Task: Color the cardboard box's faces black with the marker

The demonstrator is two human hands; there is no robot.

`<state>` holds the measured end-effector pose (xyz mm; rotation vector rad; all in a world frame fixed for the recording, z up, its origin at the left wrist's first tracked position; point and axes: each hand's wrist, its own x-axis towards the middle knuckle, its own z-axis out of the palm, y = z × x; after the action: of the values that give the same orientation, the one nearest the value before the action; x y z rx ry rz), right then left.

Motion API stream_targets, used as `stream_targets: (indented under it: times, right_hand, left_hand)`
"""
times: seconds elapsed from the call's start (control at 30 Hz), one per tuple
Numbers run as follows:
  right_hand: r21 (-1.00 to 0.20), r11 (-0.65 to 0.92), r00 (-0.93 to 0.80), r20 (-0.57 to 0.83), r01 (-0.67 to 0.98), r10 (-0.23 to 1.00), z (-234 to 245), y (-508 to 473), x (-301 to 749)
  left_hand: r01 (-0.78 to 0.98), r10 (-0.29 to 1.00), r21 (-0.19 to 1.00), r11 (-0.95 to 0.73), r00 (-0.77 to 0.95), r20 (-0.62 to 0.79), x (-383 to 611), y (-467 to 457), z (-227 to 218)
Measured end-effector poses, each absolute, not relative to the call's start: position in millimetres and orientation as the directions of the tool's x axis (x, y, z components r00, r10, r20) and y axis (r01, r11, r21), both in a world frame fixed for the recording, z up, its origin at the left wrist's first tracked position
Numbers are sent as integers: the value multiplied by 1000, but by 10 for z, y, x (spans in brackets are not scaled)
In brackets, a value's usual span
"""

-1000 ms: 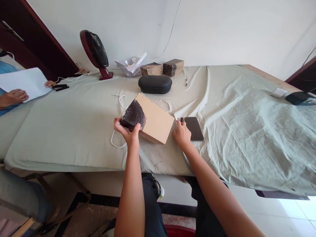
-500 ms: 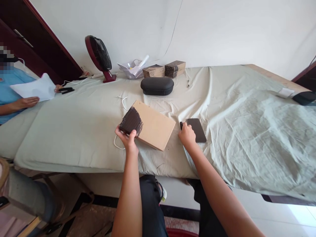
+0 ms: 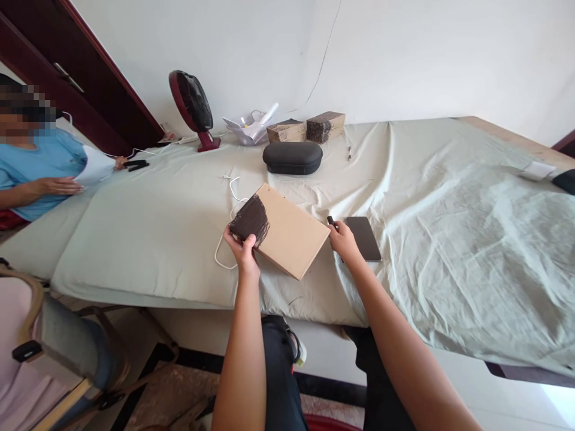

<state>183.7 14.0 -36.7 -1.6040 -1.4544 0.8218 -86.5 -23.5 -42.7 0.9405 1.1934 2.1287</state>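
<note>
A flat tan cardboard box [image 3: 294, 239] lies on the sheet-covered table [image 3: 148, 221] in front of me. One corner is scribbled over in dark ink [image 3: 250, 219]. My left hand [image 3: 242, 248] grips the box at that dark corner, thumb on top. My right hand [image 3: 345, 241] is just right of the box, fingers closed around a black marker [image 3: 331, 221] whose tip sticks out above the knuckles. A dark phone [image 3: 366, 237] lies face up right beside that hand.
A white cable [image 3: 223, 254] loops under the box's left side. Farther back are a black oval case [image 3: 292, 157], two small boxes [image 3: 305, 128], a crumpled bag [image 3: 250, 127], a pen [image 3: 349, 154] and a red fan [image 3: 194, 109]. Another person in blue [image 3: 40, 173] sits far left with paper. A chair [image 3: 67, 353] stands lower left.
The box has gone from tilted up to lying flatter. My right hand has closed on the marker next to the phone. The view has swung left, showing more of the other person.
</note>
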Motion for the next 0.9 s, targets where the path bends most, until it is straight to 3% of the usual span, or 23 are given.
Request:
stream_targets:
  times: [0.5, 0.9]
  right_hand:
    - [-928, -39, 183, 32, 369, 983, -228, 194, 1838]
    - [-893, -60, 166, 16, 445, 986, -176, 182, 1867]
  left_hand:
    - [-96, 770, 880, -465, -534, 349, -856, -139, -521]
    - [-122, 763, 878, -463, -559, 325, -837, -106, -419]
